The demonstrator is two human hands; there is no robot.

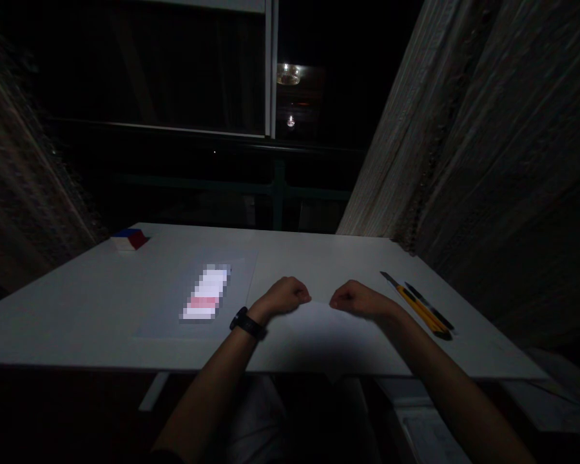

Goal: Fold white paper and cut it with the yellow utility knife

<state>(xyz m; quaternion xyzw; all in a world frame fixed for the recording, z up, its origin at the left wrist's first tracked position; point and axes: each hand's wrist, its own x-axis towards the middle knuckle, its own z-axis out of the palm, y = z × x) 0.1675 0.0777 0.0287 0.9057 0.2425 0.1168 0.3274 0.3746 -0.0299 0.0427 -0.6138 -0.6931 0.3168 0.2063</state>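
Note:
My left hand point(284, 295) and my right hand point(355, 298) rest on a white table point(77, 303), both closed with the knuckles up. They pinch the far edge of a white sheet of paper point(319, 328) that lies between and under them. A black watch sits on my left wrist. The light is dim, so the paper's outline is faint against the table.
A larger pale sheet point(174, 303) with a blurred white-and-pink patch lies to the left. A yellow utility knife point(415, 306) and a dark pen point(430, 306) lie to the right. A colour cube point(129, 239) stands at the far left corner. Curtains hang on both sides.

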